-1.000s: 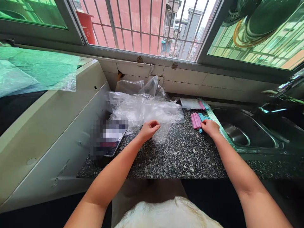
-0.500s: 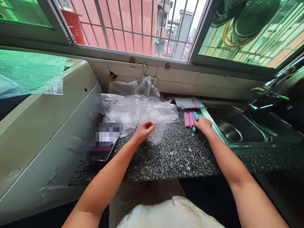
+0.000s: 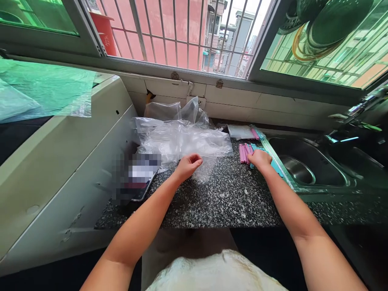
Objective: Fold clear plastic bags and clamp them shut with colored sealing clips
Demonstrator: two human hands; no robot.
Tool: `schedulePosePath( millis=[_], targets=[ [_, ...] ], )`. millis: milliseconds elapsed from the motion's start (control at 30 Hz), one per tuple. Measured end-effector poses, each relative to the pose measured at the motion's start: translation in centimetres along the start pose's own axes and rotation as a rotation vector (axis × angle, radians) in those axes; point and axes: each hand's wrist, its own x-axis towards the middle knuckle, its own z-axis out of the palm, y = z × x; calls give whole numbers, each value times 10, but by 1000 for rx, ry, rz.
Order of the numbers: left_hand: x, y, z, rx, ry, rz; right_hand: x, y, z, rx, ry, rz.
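Hands rest on a speckled counter (image 3: 224,202) below a barred window (image 3: 182,32). Left hand (image 3: 188,165) is curled with the fingers folded in toward the palm, and it pinches the near edge of a small clear bag (image 3: 206,171) that lies flat on the stone just to its right. Beyond that hand, touching the bag's far edge, spreads a crumpled heap of clear plastic (image 3: 182,139) reaching back to the tiled wall. To the left of the left hand lies a flat device (image 3: 136,176), its face blurred, close against a white appliance (image 3: 60,161) that has a green-tinted plastic sheet (image 3: 45,91) draped over its top.

Right hand (image 3: 260,158) lies palm down, fingers bent over a blue clip (image 3: 275,165) whose end sticks out on the hand's right side; whether it grips the clip or only presses on it I cannot tell. Just left of this hand, touching it, sit pink clips (image 3: 244,151) laid side by side. Farther beyond it lie a small flat packet (image 3: 241,131) and more clips (image 3: 257,133). Right of the hand is a steel sink (image 3: 318,178), with a tap (image 3: 357,121) at its far right.
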Motion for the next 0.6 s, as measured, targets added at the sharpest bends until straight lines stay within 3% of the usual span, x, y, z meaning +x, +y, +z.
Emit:
schedulePosePath(
  millis=[100, 267, 433, 600],
  targets=[
    [1, -1, 0, 2, -19, 3, -2, 0, -3, -19, -10, 51],
    [2, 0, 1, 2, -17, -38, -13, -9, -11, 51, 136, -53],
    [3, 1, 2, -36, -28, -138, -37, -30, -14, 190, 307, -307],
    [3, 1, 2, -36, -22, -171, -64, -51, -15, 342, 421, -673]
  ],
)
